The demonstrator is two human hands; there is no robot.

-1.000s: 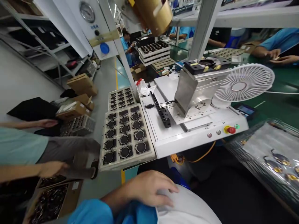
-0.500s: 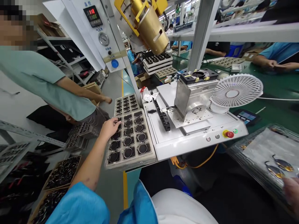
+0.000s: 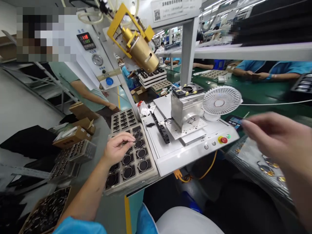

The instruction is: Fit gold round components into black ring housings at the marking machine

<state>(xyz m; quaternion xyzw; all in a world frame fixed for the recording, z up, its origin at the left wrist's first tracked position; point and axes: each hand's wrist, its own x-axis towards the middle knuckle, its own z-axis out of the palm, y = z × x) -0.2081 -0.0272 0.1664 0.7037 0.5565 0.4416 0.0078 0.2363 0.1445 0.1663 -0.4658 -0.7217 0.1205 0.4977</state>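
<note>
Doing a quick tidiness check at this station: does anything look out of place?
One thing stands out: a small heap of loose black bits lies on the white machine plate, beside the black cable chain. It looks odd because they are loose, not seated in the tray of round parts. They're too small to identify.

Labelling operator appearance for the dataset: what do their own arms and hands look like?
The left hand and right hand are bare, with no gloves. The left forearm is bare too, coming out of a bright blue sleeve. The right sleeve is out of view.
</note>
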